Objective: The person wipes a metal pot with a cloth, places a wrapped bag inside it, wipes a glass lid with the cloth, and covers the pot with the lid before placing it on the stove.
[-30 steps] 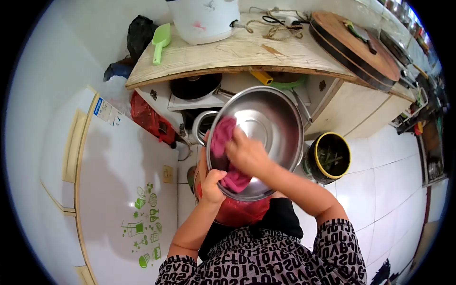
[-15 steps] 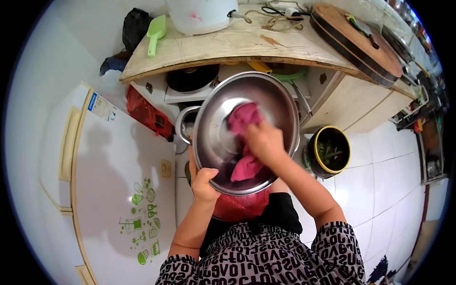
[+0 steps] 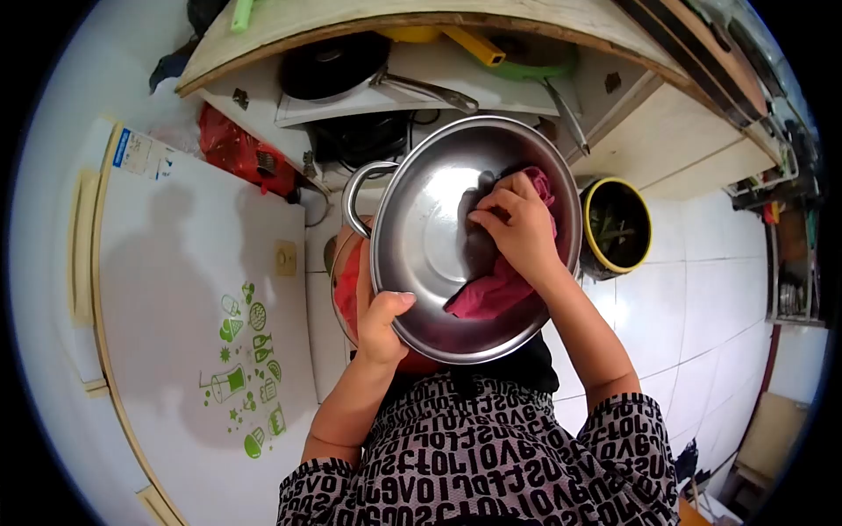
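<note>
A large steel pan with a loop handle is tilted in front of me. My left hand grips its lower left rim, thumb over the edge and fingers beneath. Inside the pan my right hand has thumb and index finger nearly together over the metal. A dark pink cloth lies against the pan wall under and behind that hand, and part of it shows beyond the knuckles. The other fingers are curled by the cloth, and how they hold it is partly hidden.
Shelves ahead hold a black frying pan and a green pan under a wooden counter. A yellow-rimmed bin stands at the right, a white refrigerator at the left. Red bags lie beside the cabinet.
The view has tipped down, showing more shelf and less counter. My right hand and the cloth have moved toward the pan's right side, and the thumb and index finger now show clearly.
</note>
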The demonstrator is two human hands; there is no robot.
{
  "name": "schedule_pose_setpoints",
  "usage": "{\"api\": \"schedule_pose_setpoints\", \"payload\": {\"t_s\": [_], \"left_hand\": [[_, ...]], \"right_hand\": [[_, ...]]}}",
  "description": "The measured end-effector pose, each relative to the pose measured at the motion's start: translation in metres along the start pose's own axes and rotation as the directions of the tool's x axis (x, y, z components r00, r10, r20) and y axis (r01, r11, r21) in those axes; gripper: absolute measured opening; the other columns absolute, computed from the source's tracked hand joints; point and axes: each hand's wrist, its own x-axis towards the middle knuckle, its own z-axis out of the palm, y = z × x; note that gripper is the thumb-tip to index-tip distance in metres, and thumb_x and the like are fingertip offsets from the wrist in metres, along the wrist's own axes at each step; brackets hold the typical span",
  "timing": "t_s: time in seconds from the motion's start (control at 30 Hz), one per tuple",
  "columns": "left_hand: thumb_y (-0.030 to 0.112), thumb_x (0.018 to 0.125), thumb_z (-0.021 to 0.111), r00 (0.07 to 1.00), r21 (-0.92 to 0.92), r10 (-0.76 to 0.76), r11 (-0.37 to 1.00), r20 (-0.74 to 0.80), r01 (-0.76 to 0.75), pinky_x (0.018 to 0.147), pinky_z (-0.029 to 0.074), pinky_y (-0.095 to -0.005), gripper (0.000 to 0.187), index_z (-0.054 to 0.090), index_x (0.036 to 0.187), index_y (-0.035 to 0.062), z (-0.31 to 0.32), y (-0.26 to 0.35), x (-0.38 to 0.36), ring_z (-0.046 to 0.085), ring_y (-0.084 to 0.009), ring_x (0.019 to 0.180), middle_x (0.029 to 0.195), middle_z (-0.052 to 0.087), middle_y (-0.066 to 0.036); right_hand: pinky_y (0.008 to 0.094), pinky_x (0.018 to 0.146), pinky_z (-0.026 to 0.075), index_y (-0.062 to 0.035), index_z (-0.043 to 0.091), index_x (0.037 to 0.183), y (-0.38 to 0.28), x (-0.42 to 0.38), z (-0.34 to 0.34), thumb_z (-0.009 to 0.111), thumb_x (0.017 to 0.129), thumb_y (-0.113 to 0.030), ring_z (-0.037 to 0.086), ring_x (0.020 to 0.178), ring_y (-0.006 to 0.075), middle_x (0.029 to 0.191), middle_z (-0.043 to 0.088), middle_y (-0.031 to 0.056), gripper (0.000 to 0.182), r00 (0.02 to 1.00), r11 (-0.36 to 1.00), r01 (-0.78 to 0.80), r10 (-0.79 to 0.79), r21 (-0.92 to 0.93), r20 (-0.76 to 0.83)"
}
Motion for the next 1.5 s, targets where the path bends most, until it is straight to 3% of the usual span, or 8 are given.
{"api": "schedule_pose_setpoints", "payload": {"t_s": [0.17,0.43,0.7,1.0,1.13,1.23,1.3,1.5], "left_hand": [[0.013,0.064,0.052,1.0,0.142,-0.002,0.99,0.025,-0.001,0.103,0.041,-0.0342,0.089,0.024,0.147,-0.0023,-0.002,-0.012,0.0,0.051,-0.0258,0.121,0.131,0.049,-0.017],[0.017,0.062,0.055,1.0,0.215,-0.002,0.977,0.024,-0.003,0.104,0.039,-0.0338,0.094,0.023,0.148,-0.0037,-0.002,-0.019,0.003,0.051,-0.0257,0.122,0.132,0.049,-0.018],[0.019,0.062,0.057,0.997,0.244,-0.049,0.969,0.066,0.032,0.105,0.038,-0.0347,0.097,0.02,0.149,-0.0062,0.0,-0.017,0.007,0.049,-0.0262,0.124,0.136,0.045,-0.019],[0.018,0.061,0.056,0.997,0.246,-0.046,0.969,0.068,0.028,0.108,0.037,-0.0365,0.1,0.018,0.15,-0.0047,-0.003,-0.018,0.01,0.046,-0.0286,0.129,0.141,0.042,-0.02],[0.017,0.061,0.056,0.996,0.23,-0.043,0.973,0.073,0.025,0.108,0.037,-0.0364,0.099,0.019,0.15,-0.0048,-0.004,-0.02,0.012,0.047,-0.0285,0.129,0.14,0.043,-0.02],[0.017,0.061,0.056,0.994,0.238,-0.054,0.971,0.091,0.031,0.108,0.037,-0.0362,0.099,0.019,0.15,-0.005,-0.005,-0.02,0.014,0.047,-0.0282,0.128,0.14,0.043,-0.02],[0.017,0.061,0.056,0.993,0.245,-0.064,0.969,0.101,0.038,0.107,0.037,-0.036,0.099,0.019,0.15,-0.005,-0.006,-0.021,0.015,0.047,-0.028,0.128,0.139,0.044,-0.02],[0.017,0.062,0.057,0.993,0.228,-0.058,0.973,0.107,0.032,0.107,0.037,-0.0356,0.099,0.018,0.15,-0.0048,-0.008,-0.024,0.015,0.047,-0.0279,0.129,0.139,0.044,-0.019]], "right_hand": [[0.038,0.076,0.049,-0.0001,0.068,0.082,0.024,0.0,-0.005,0.08,0.066,-0.006,0.059,0.087,0.0295,0.096,0.055,0.0127,0.021,0.979,0.982,-0.185,0.188,-0.037,0.083],[0.0388,0.08,0.048,-0.0023,0.07,0.079,0.038,-0.005,-0.01,0.082,0.063,-0.008,0.058,0.091,0.0301,0.097,0.054,0.0134,0.021,0.973,0.992,-0.102,0.116,-0.077,0.201],[0.0399,0.079,0.047,-0.0037,0.071,0.073,0.049,-0.004,-0.005,0.08,0.064,-0.011,0.057,0.087,0.0319,0.084,0.058,0.0114,0.014,0.955,0.995,-0.068,0.087,-0.074,0.283],[0.0397,0.077,0.046,-0.0052,0.072,0.073,0.048,-0.009,-0.004,0.078,0.066,-0.013,0.056,0.085,0.0321,0.081,0.061,0.0099,0.011,0.937,0.997,0.019,0.009,-0.078,0.349],[0.0401,0.077,0.046,-0.0046,0.071,0.073,0.048,-0.011,-0.004,0.077,0.067,-0.012,0.056,0.083,0.0318,0.082,0.061,0.0104,0.011,0.94,0.996,0.031,0.001,-0.088,0.34],[0.0395,0.075,0.046,-0.0032,0.07,0.074,0.059,-0.011,-0.006,0.077,0.067,-0.009,0.055,0.08,0.0304,0.081,0.06,0.011,0.012,0.968,1.0,-0.018,0.021,-0.015,0.248],[0.0336,0.067,0.043,-0.001,0.067,0.074,0.061,-0.007,-0.008,0.078,0.068,-0.004,0.055,0.073,0.0228,0.078,0.055,0.0083,0.013,0.958,0.99,-0.141,0.143,-0.026,0.25],[0.0347,0.067,0.044,-0.0007,0.068,0.074,0.059,-0.007,-0.008,0.079,0.066,-0.003,0.055,0.073,0.0236,0.078,0.056,0.0087,0.014,0.954,0.997,-0.069,0.077,-0.035,0.291]]}}
